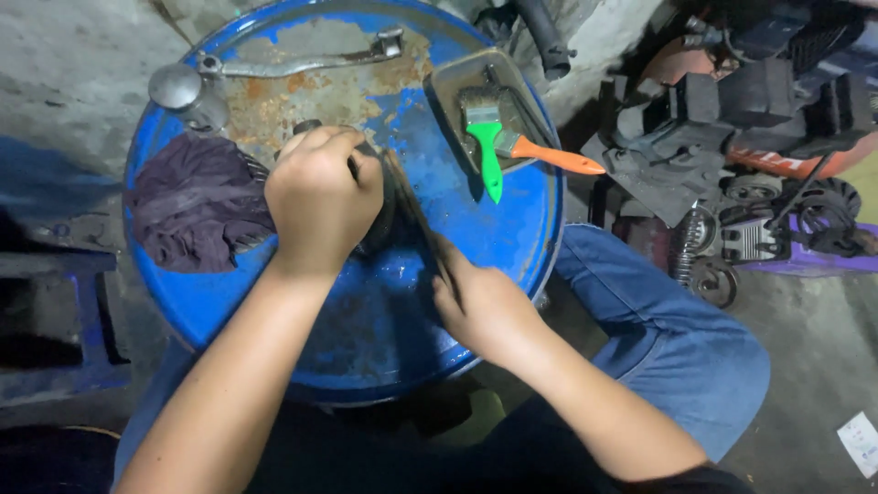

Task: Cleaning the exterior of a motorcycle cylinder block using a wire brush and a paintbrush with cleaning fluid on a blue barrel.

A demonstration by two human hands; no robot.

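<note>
- Dark, round metal part [377, 220] sits near the centre of the blue drum lid [476, 229], mostly hidden under the left hand; its exact kind cannot be told.
- Left hand [322, 197] is closed over the top of the part, fingers curled down around it, gripping it against the lid.
- Right hand [480, 306] is closed around the lower end of a long, thin dark tool [416, 215]; the tool runs up and to the left, and its far end meets the right side of the part.
- Dark purple rag [197, 206] lies bunched on the lid just left of the left hand, touching the wrist area.
- Drum lid shows rust patches [320, 91] across its far half, with worn blue paint elsewhere.
- Grey metal cap [178, 89] stands at the far left rim, and a flat metal bar [302, 59] runs from it along the far edge.
- Shallow metal tray [457, 78] rests on the far right of the lid and holds two brushes: a green-handled paintbrush [487, 146] and an orange-handled brush [549, 155], their handles crossing over the tray edge.
- Blue-jeaned knee [658, 338] shows to the right of the drum.
- Dark engine parts [732, 155] lie on the concrete floor further right.
</note>
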